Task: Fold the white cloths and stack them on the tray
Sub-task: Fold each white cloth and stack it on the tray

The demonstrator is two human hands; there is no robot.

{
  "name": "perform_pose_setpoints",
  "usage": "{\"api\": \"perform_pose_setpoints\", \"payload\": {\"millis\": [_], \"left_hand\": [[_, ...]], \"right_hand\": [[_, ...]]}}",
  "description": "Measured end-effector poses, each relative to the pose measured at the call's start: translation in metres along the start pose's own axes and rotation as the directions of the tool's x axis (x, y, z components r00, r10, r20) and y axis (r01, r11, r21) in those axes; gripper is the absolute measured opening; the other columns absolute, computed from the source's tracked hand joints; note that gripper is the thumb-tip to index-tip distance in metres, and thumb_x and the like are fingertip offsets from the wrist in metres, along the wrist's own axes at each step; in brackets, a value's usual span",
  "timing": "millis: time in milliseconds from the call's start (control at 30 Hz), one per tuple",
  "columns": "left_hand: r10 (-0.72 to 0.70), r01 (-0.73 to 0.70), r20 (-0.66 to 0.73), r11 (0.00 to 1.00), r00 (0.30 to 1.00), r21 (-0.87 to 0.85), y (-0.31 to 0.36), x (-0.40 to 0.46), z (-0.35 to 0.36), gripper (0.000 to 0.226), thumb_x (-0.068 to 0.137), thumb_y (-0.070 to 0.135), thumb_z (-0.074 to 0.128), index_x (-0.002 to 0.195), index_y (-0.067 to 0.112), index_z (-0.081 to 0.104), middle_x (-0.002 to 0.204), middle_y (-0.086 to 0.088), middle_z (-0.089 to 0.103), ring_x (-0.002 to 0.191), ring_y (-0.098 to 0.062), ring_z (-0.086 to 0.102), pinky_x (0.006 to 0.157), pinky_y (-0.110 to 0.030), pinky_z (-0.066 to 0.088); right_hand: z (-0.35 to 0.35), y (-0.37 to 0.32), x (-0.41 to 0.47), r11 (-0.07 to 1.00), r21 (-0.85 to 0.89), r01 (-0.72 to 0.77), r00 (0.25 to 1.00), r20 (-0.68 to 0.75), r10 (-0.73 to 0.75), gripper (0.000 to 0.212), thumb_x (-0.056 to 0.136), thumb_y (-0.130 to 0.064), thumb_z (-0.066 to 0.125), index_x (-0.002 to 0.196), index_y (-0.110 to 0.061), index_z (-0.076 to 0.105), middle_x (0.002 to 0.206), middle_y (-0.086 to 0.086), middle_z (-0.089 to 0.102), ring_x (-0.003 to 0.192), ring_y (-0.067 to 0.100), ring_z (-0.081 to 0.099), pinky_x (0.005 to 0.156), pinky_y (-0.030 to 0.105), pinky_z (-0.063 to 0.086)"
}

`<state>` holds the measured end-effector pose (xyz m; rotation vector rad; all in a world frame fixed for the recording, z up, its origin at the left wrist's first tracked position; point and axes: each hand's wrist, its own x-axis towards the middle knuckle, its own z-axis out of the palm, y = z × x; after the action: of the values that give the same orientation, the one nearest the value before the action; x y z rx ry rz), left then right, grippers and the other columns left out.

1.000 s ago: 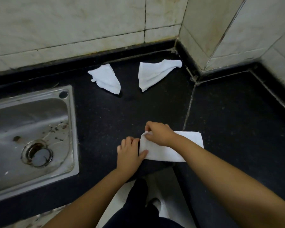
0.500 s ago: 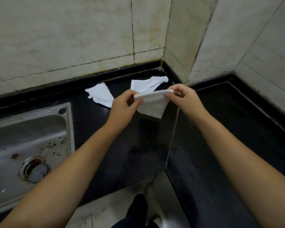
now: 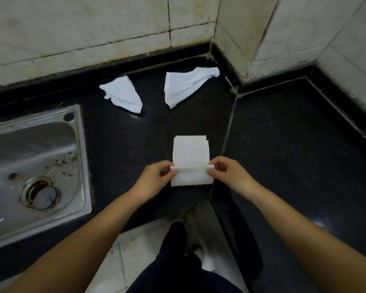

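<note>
A white cloth [image 3: 191, 152], folded into a long strip, lies on the black counter [image 3: 283, 144] near its front edge. My left hand [image 3: 154, 179] pinches the strip's near fold at its left end, and my right hand [image 3: 227, 175] pinches the right end. The near part is doubled over, with the fold line raised between my fingers. Two more white cloths lie crumpled near the back wall: one [image 3: 124, 94] to the left, one [image 3: 186, 85] toward the corner. No tray is in view.
A steel sink [image 3: 34, 157] with a drain and some debris is set into the counter at the left. Tiled walls [image 3: 114, 28] close the back and the right side. The counter wraps around the corner, and the floor shows below between my arms.
One second ago the cloth lay sideways under my hands. Half a second ago I held it in the air near the back cloths. Now it lies lengthwise with its near end folded over.
</note>
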<state>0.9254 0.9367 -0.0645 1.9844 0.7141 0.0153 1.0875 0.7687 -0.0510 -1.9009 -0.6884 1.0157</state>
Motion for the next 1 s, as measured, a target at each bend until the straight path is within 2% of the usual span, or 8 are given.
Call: {"api": "perform_pose_setpoints", "payload": {"millis": [100,267,367,467,600,733,867,1000], "left_hand": [[-0.054,0.052,-0.129,0.998,0.990,-0.021,0.008,0.038,-0.006,0.011,0.090,0.022,0.060,0.090,0.012,0.066,0.085,-0.001,0.065,0.076,-0.010,0.058,0.070,-0.023,0.045],[-0.077,0.105,-0.216,0.987,0.973,0.122,0.008,0.091,-0.009,0.015,0.089,0.025,0.059,0.081,0.012,0.058,0.076,-0.001,0.056,0.075,-0.018,0.054,0.070,-0.031,0.044],[-0.068,0.130,-0.234,0.956,0.970,0.264,0.002,0.103,-0.003,0.018,0.090,0.028,0.056,0.087,0.011,0.061,0.089,-0.006,0.059,0.089,-0.024,0.054,0.084,-0.040,0.045],[-0.049,0.143,-0.261,0.924,0.964,0.355,0.000,0.105,0.003,0.019,0.091,0.030,0.055,0.096,0.012,0.061,0.098,-0.005,0.058,0.097,-0.022,0.050,0.087,-0.038,0.038],[-0.061,0.173,-0.326,0.929,0.943,0.326,-0.002,0.097,0.006,0.020,0.089,0.034,0.057,0.099,0.017,0.053,0.098,0.000,0.056,0.097,-0.019,0.049,0.087,-0.036,0.035],[-0.149,0.258,-0.333,0.915,0.931,0.310,-0.003,0.077,0.009,0.033,0.088,0.045,0.055,0.105,0.017,0.051,0.104,0.000,0.056,0.103,-0.019,0.049,0.088,-0.036,0.034],[-0.197,0.308,-0.275,0.835,0.941,0.456,0.000,0.065,0.021,0.048,0.087,0.055,0.051,0.114,0.016,0.052,0.117,-0.002,0.052,0.113,-0.021,0.047,0.093,-0.038,0.035],[-0.252,0.336,-0.230,0.798,0.940,0.501,0.009,0.070,0.025,0.037,0.088,0.043,0.054,0.111,0.013,0.056,0.122,-0.007,0.047,0.116,-0.024,0.043,0.095,-0.039,0.035]], "right_hand": [[-0.005,-0.012,0.040,0.998,-0.067,-0.009,0.991,-0.134,0.000,0.003,0.089,-0.017,0.062,0.092,-0.015,0.063,0.087,0.001,0.062,0.082,0.011,0.057,0.075,0.024,0.045],[-0.004,-0.022,0.094,0.955,-0.294,-0.045,0.970,-0.241,-0.029,0.013,0.092,-0.019,0.054,0.096,-0.010,0.062,0.094,0.004,0.060,0.084,0.016,0.055,0.062,0.023,0.040],[0.000,-0.016,0.108,0.893,-0.437,-0.108,0.966,-0.259,-0.010,0.016,0.093,-0.021,0.050,0.100,-0.012,0.062,0.102,0.006,0.054,0.095,0.023,0.056,0.081,0.034,0.046],[0.004,-0.009,0.110,0.787,-0.602,-0.136,0.965,-0.261,-0.034,0.022,0.094,-0.023,0.048,0.112,-0.014,0.059,0.115,0.008,0.053,0.107,0.025,0.053,0.096,0.041,0.042],[0.004,-0.012,0.110,0.668,-0.741,-0.064,0.974,-0.193,-0.120,0.038,0.093,-0.020,0.048,0.131,-0.020,0.046,0.130,0.005,0.047,0.121,0.024,0.043,0.100,0.037,0.032],[0.011,-0.028,0.121,0.596,-0.798,0.082,0.992,0.008,-0.126,0.050,0.094,-0.025,0.046,0.143,-0.018,0.035,0.140,0.005,0.041,0.129,0.024,0.038,0.104,0.040,0.030],[0.022,-0.038,0.131,0.470,-0.879,0.083,0.997,0.070,-0.044,0.047,0.094,-0.030,0.051,0.137,-0.015,0.039,0.137,0.009,0.042,0.126,0.027,0.039,0.102,0.043,0.034],[0.024,-0.041,0.133,0.484,-0.874,0.037,0.997,0.063,0.037,0.034,0.094,-0.024,0.049,0.126,-0.013,0.048,0.125,0.009,0.052,0.117,0.027,0.048,0.100,0.044,0.035]]}}
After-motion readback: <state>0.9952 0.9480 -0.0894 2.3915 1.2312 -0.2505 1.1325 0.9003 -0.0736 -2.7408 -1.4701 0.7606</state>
